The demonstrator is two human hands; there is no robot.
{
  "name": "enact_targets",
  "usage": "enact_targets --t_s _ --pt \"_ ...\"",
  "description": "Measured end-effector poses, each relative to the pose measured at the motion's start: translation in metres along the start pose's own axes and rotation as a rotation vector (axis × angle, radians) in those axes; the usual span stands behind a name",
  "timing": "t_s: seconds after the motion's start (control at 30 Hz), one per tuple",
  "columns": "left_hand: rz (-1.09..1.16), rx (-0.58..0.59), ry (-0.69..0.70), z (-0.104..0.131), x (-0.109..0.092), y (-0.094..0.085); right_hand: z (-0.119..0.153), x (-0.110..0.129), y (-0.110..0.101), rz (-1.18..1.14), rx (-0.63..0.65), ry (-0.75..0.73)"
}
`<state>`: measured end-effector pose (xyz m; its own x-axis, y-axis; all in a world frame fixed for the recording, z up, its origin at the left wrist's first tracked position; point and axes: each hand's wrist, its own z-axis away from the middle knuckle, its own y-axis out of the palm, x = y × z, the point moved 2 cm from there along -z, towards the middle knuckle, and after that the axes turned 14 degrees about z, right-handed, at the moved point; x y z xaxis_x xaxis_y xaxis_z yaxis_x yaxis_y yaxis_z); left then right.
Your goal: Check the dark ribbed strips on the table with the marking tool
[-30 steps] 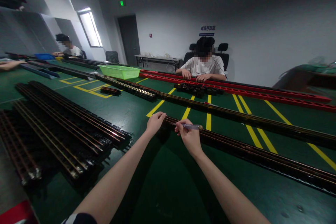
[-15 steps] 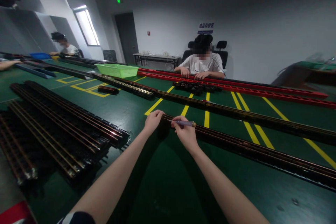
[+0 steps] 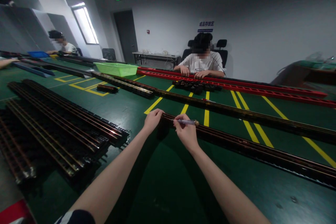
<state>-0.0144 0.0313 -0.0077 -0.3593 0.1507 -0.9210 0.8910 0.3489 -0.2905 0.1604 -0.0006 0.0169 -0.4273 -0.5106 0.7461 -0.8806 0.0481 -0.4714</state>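
My left hand (image 3: 153,120) is closed around the left end of a long dark track (image 3: 236,145) with copper-coloured strips along its top. A screwdriver (image 3: 187,122) with a clear purplish handle is pinched in my right hand (image 3: 186,133), its handle pointing right. Its thin shaft reaches left to the track's top, a short way from my left hand. Whether the tip touches a strip is too small to tell. The track runs off to the lower right, and my right hand covers part of it.
Several similar tracks (image 3: 65,112) lie at the left of the green table (image 3: 168,189). Beyond my hands are another long track (image 3: 220,108), a short piece (image 3: 107,88), a green basket (image 3: 115,70), dark parts (image 3: 195,86) and red rails (image 3: 252,89). A co-worker (image 3: 202,61) sits opposite.
My right hand has shifted slightly to the right along the track with the screwdriver. My left hand keeps its hold on the track's end.
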Motion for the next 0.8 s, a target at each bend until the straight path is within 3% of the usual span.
enact_targets --t_s 0.3,0.53,0.8 --pt "-0.047 -0.002 -0.008 0.000 -0.004 0.001 -0.002 0.000 -0.001 -0.024 0.004 0.029" --pt "-0.062 0.003 -0.003 0.000 -0.004 0.001 -0.001 -0.003 -0.001 -0.040 -0.067 0.031" --pt "-0.113 0.020 0.077 0.006 -0.015 0.005 0.002 -0.003 -0.004 -0.009 -0.080 0.042"
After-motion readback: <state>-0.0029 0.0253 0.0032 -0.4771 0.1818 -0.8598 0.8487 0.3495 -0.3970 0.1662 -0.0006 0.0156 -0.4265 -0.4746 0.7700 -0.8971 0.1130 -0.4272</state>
